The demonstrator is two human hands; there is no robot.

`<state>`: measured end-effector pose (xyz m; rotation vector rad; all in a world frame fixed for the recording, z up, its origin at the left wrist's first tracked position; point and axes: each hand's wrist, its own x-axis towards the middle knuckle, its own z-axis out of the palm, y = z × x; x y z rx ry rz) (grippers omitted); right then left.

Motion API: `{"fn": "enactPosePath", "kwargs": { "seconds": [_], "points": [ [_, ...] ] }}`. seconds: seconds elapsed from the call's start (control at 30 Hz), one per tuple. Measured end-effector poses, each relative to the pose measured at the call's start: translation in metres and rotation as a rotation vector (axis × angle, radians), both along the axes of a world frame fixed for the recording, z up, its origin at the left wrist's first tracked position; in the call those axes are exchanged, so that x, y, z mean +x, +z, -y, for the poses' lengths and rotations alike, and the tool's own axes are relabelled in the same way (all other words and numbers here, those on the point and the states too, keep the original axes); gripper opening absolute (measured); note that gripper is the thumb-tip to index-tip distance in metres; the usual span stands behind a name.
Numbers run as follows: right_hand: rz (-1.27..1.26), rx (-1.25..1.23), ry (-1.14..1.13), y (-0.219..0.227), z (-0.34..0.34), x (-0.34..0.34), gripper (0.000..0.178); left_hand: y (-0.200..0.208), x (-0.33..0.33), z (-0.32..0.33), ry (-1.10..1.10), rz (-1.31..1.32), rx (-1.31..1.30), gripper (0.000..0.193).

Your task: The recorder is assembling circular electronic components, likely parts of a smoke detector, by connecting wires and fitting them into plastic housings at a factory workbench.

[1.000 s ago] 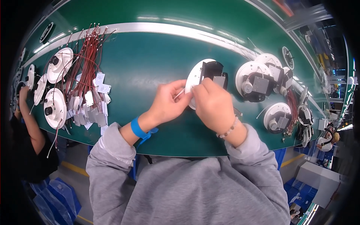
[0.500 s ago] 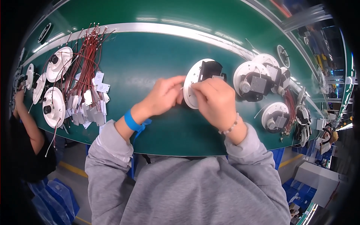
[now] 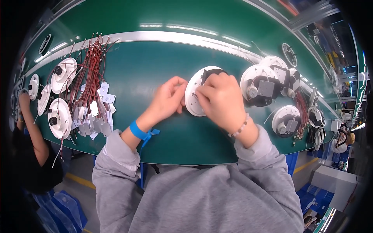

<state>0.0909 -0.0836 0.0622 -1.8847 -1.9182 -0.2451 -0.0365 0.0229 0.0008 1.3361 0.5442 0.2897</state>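
A white round disc with a black part on it stands tilted on the green belt in front of me. My left hand, with a blue band on its wrist, grips the disc's left edge. My right hand, with a bead bracelet on its wrist, covers the disc's right half, fingers pressed on its face and on the black part. Most of the disc's face is hidden under that hand.
A bundle of red wires with white tags lies at the left, beside several white discs. More assembled discs lie at the right. Another person's arm reaches in at the far left.
The disc has tipped up more on its edge and shifted slightly left. My right hand has slid further over its face and the black part.
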Motion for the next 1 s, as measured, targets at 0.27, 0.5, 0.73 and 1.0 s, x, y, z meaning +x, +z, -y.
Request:
{"fn": "enactPosePath", "kwargs": {
  "seconds": [0.27, 0.5, 0.73, 1.0],
  "points": [
    [0.006, 0.029, -0.015, -0.002, 0.009, -0.013, 0.008, -0.003, -0.004, 0.022, 0.117, 0.033, 0.372, 0.01],
    [-0.329, 0.154, -0.022, -0.001, 0.008, -0.013, 0.009, 0.007, -0.001, 0.019, 0.098, 0.127, 0.29, 0.013],
    [-1.548, 0.708, 0.145, 0.045, 0.058, 0.016, 0.011, 0.002, -0.006, 0.013, 0.077, 0.056, 0.266, 0.014],
    [-0.118, 0.383, 0.03, 0.101, 0.071, 0.009, 0.023, -0.003, 0.007, 0.016, 0.144, 0.158, 0.142, 0.014]
  ]
}}
